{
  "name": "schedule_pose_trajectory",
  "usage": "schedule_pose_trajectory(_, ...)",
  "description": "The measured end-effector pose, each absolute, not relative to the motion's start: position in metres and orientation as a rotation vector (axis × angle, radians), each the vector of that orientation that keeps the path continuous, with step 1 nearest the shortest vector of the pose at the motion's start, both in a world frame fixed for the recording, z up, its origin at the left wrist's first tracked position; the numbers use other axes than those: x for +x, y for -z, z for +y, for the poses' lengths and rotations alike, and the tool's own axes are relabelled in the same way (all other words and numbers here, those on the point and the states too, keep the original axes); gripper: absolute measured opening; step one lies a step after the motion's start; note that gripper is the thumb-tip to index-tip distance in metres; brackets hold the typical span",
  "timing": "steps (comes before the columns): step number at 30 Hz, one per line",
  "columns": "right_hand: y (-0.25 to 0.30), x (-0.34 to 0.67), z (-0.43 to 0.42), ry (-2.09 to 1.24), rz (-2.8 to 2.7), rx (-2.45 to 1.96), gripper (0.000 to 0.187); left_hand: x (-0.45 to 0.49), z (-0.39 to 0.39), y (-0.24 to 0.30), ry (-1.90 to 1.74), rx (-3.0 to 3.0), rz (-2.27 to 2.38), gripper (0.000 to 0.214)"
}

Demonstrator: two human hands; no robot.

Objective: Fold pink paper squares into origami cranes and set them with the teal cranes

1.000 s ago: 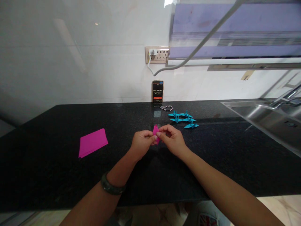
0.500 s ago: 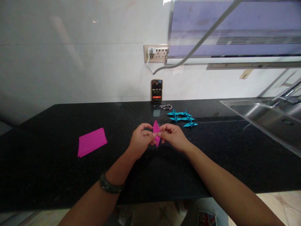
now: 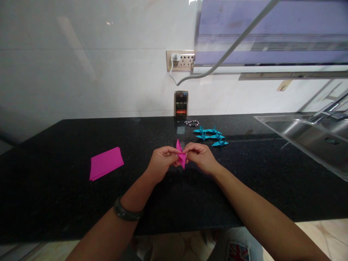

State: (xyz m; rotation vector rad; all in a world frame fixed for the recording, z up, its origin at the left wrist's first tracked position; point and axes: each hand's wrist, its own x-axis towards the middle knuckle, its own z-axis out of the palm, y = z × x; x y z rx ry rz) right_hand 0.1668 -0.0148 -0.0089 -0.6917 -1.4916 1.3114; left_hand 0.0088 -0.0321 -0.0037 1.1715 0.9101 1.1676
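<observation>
A folded pink origami paper (image 3: 182,158) is held above the dark counter, one point toward the wall and another toward me. My left hand (image 3: 163,162) pinches its left side between thumb and fingers. From the right, my right hand (image 3: 200,156) grips the paper near its middle, fingertips close to those of the left. Part of the paper is hidden behind the fingers. Several blue paper cranes (image 3: 210,135) stand in a cluster beyond my right hand. Flat pink paper sheets (image 3: 106,163) lie stacked to the left.
A phone (image 3: 181,104) leans upright against the wall, with a beaded bracelet (image 3: 192,123) in front of it. At the right is a steel sink (image 3: 307,136) with a faucet. A plugged socket (image 3: 181,61) and a grey cable (image 3: 231,50) are above the black counter (image 3: 67,203).
The pink paper has spread wider and its far point now leans left. My left fingers have moved inward along it; the right hand has barely shifted.
</observation>
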Motion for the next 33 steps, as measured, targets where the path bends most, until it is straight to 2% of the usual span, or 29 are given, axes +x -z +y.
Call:
schedule_pose_trajectory(9, 0.0088, 0.1684, -0.0139, -1.122, -1.6, -0.722, 0.009, 0.0079, -0.0316, 0.004, -1.146, 1.166, 0.898, 0.02)
schedule_pose_trajectory(12, 0.0093, 0.1672, -0.0142, -1.198, -1.554, -0.746, 0.008, 0.009, -0.0305, 0.0038, -1.176, 1.215, 0.924, 0.028)
schedule_pose_trajectory(16, 0.0107, 0.1645, -0.0142, -1.375, -1.438, -0.795, 0.018, 0.0095, -0.0299, 0.0036, -1.236, 1.286, 0.932, 0.036)
schedule_pose_trajectory(26, 0.0118, 0.1646, -0.0134, -1.443, -1.455, -0.78, 0.028, 0.009, -0.0331, 0.0024, -1.27, 1.565, 1.034, 0.067)
schedule_pose_trajectory(28, 0.0125, 0.1648, -0.013, -1.471, -1.462, -0.781, 0.029, 0.0087, -0.0322, 0.0038, -1.266, 1.569, 1.049, 0.062)
schedule_pose_trajectory(33, 0.0134, 0.1646, -0.012, -1.384, -1.503, -0.826, 0.022, 0.0059, -0.0265, 0.0105, -1.205, 1.597, 1.139, 0.024)
